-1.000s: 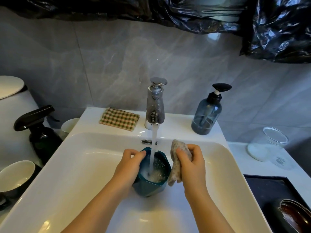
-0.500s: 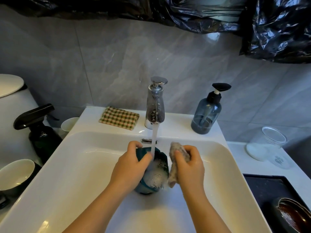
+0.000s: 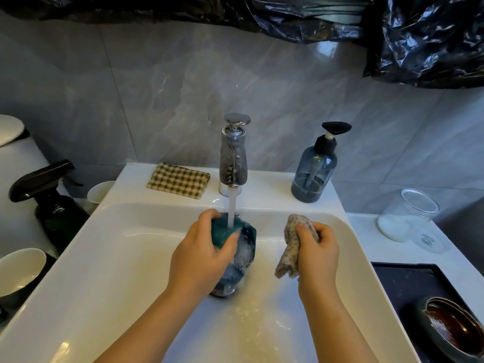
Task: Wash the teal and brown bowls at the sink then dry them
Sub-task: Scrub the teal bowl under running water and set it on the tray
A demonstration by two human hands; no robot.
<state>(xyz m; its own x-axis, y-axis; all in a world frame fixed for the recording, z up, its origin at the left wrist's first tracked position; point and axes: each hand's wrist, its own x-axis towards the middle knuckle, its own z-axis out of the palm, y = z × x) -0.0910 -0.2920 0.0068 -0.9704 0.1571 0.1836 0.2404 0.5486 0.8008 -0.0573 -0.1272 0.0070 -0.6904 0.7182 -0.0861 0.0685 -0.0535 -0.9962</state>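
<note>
My left hand point(image 3: 203, 251) grips the teal bowl point(image 3: 247, 238) over the white sink point(image 3: 125, 258). The bowl is tipped on its side with its mouth to the right, soapy water pouring out. The stream from the chrome tap point(image 3: 234, 158) strikes its outer wall. To the right, apart from the bowl, my right hand point(image 3: 318, 254) clutches a speckled dishcloth point(image 3: 290, 247). The brown bowl point(image 3: 455, 330) rests on a black tray point(image 3: 403, 281) at the lower right.
A checked cloth point(image 3: 179, 180) and a blue soap dispenser point(image 3: 314, 174) sit on the sink's back ledge. A clear jar point(image 3: 408, 214) stands on the right counter. At the left are a dark spray bottle point(image 3: 49, 197), a small white cup point(image 3: 98, 191) and a white-lined bowl point(image 3: 21, 271).
The teal bowl went from upright and filling under the tap to tipped sideways, emptying suds. My right hand with the dishcloth drew away to the right.
</note>
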